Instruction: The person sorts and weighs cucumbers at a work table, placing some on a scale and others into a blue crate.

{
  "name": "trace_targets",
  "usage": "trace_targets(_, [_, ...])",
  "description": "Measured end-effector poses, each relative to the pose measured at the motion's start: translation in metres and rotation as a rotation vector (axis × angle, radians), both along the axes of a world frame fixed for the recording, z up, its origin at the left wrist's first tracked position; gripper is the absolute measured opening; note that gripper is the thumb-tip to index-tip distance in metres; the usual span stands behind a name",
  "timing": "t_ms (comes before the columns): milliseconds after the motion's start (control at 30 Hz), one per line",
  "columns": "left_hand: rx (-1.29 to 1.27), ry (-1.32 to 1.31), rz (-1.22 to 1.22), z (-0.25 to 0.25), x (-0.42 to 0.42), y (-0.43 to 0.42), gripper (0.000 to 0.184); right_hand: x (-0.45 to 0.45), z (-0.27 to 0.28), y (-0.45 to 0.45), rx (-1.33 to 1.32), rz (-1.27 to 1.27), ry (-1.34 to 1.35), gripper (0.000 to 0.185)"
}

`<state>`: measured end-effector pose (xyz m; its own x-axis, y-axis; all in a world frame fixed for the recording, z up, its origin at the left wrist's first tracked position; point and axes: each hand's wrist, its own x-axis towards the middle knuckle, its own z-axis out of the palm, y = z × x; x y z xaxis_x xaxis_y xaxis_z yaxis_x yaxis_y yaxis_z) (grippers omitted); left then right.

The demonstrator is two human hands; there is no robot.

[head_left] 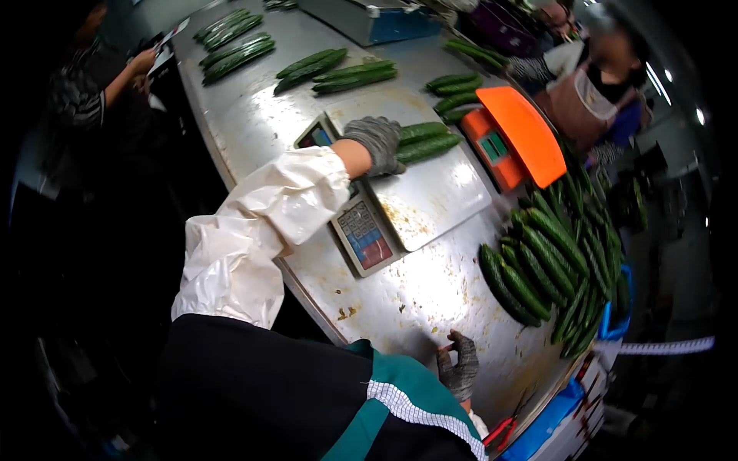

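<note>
A grey-gloved left hand (373, 144) of mine reaches over a flat scale (438, 192), its fingers wrapped round the near ends of two green cucumbers (428, 144) on the scale's plate. The scale's keypad (365, 233) faces me below that hand. Near the table's front edge, my right hand (459, 365), also in a grey glove with bare fingertips, is apart from the cucumbers. Its fingers are partly curled, with a gap between thumb and fingers and nothing visible between them.
A large cucumber pile (546, 265) lies at the right, beside an orange scale (523, 138). Cucumber pairs (311, 67) lie along the metal table (307, 288). Red-handled scissors (501, 432) are at the front edge. Co-workers stand across the table (596, 100) and at the left (96, 100).
</note>
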<state>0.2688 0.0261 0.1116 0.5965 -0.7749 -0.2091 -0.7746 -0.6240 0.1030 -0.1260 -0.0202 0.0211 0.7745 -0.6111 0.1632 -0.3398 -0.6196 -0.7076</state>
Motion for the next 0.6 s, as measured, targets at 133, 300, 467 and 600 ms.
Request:
trace_targets(133, [-0.002, -0.069, 0.032, -0.006, -0.005, 0.005, 0.071, 0.002, 0.0, 0.001, 0.109, 0.029, 0.026, 0.032])
trace_targets(300, [-0.041, -0.057, 0.126, -0.016, -0.009, 0.0, 0.073, -0.004, -0.01, -0.01, 0.078, 0.109, 0.075, 0.031])
trace_targets(467, [-0.346, -0.243, 0.242, -0.022, -0.07, -0.022, 0.08, -0.003, -0.008, -0.014, 0.041, 0.112, 0.145, 0.03])
trace_targets(600, [-1.208, -0.228, -0.024, -0.006, -0.17, -0.014, 0.056, 0.003, -0.004, -0.011, 0.072, 0.083, 0.164, 0.03])
